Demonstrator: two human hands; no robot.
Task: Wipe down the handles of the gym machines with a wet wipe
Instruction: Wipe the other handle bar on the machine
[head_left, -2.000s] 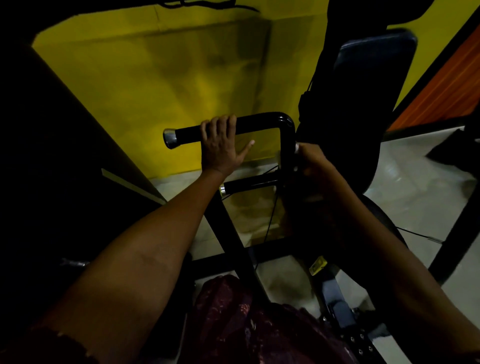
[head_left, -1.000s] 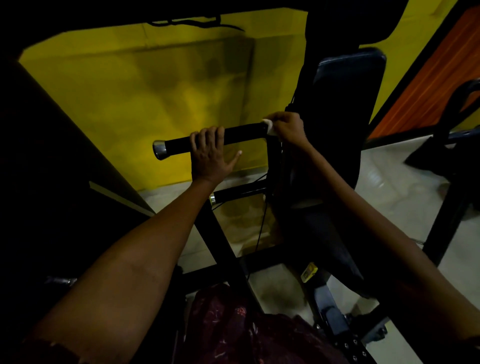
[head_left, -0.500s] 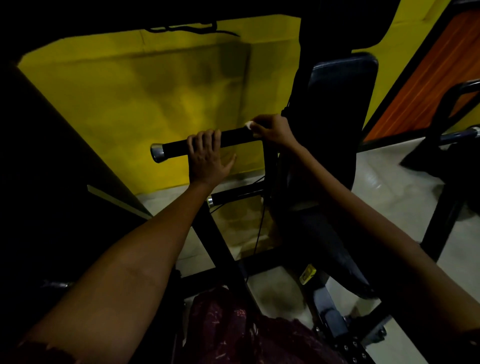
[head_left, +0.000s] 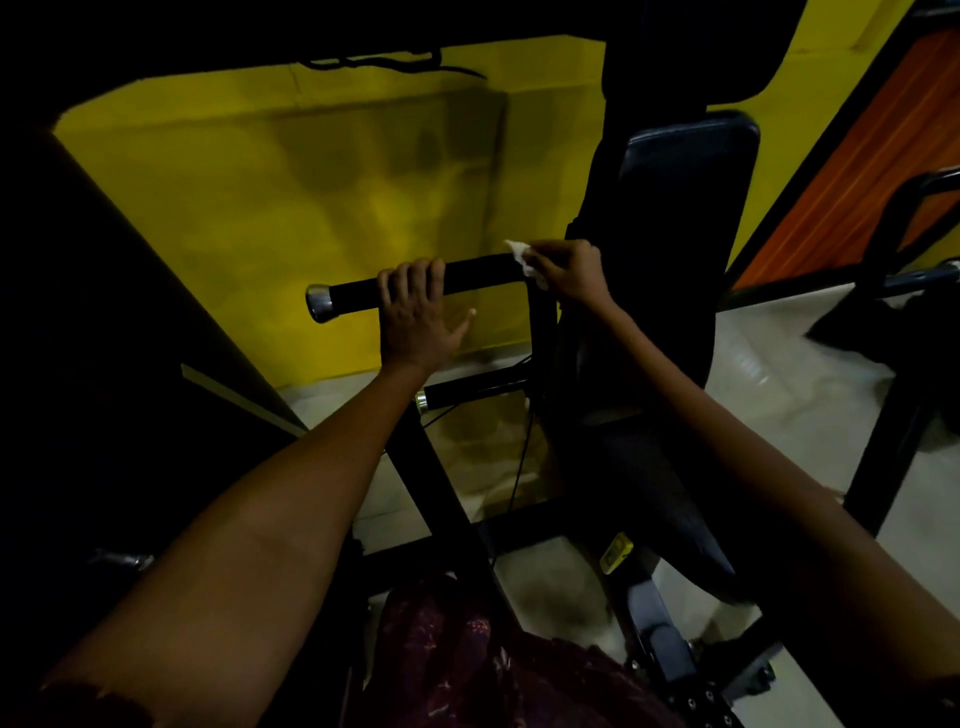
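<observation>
Dark red patterned cloth fills the bottom centre. Above it, mid-frame, the left hand curls its fingers over the top handle, thumb loose, steadying it. Right of that, the right hand pinches the white wipe against the handle's inner end by the bend. The wiping is under way; next, probably, a stroke left, which needs the left hand lifted.

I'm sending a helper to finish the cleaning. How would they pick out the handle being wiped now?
Find the yellow wall beside the dark padded seat back. Two black horizontal bars jut left from the frame; it's the upper, longer black foam-grip handle with a chrome end cap, gripped by the left hand, not the shorter lower bar.
</observation>
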